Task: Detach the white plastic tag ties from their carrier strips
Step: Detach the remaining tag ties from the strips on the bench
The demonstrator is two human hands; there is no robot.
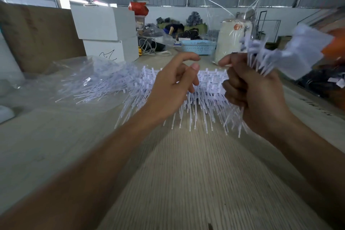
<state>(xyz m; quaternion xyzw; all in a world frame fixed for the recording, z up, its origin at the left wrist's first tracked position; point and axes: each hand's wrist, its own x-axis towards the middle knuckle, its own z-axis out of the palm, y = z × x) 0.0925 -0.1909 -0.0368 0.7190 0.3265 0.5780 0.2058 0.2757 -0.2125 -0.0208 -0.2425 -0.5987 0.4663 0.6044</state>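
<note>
A stack of white tag ties on their carrier strips point(211, 84) lies on the wooden table point(186, 173) in the middle, their thin tails pointing toward me. My right hand point(252, 95) grips a bunch of white tag ties point(261, 56), heads up and tails hanging below the fist. My left hand point(173, 84) hovers above the stack with fingers loosely curved and holds nothing. A heap of loose detached ties point(97, 82) rests at the left on clear plastic.
Clear plastic bags point(233, 17) rise behind my right hand. White boxes point(104, 30) and a brown board point(37, 35) stand at the back left. A blue basket point(198, 46) sits farther back. Dark clutter point(321, 84) lines the right edge.
</note>
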